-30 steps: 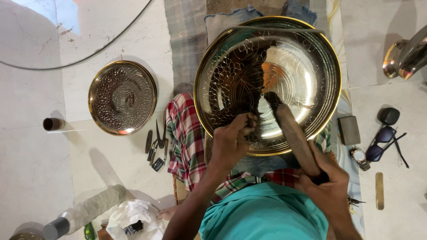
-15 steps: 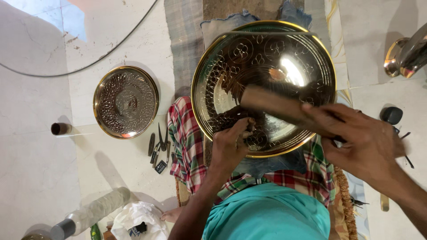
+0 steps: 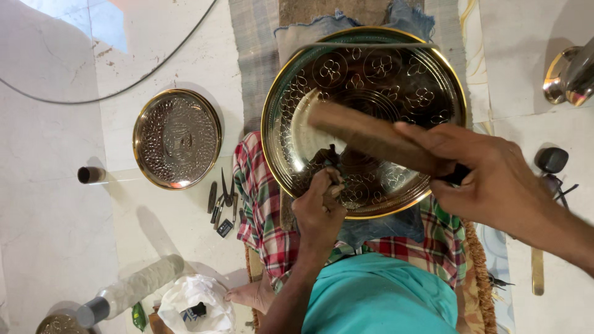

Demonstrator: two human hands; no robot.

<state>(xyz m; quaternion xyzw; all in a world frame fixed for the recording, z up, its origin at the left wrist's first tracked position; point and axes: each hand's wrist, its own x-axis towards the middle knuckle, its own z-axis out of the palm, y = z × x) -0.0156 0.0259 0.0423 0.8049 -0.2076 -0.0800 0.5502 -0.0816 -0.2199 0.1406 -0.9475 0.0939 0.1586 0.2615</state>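
Hands are working over a large engraved brass plate (image 3: 396,74) lying on cloth across the person's lap. Right hand (image 3: 489,179) is gripping a wooden mallet (image 3: 371,136), raised above the plate. Left hand (image 3: 318,207) is pinching a small dark punch (image 3: 326,156) against the plate's lower inner surface. Smaller plate (image 3: 177,138) and hand tools (image 3: 223,201) are lying on the floor nearby.

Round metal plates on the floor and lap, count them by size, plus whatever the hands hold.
Large engraved brass plate: 1
Small embossed brass plate: 1
Wooden mallet in right hand: 1
Small dark punch tool in left hand: 1
Total: 4
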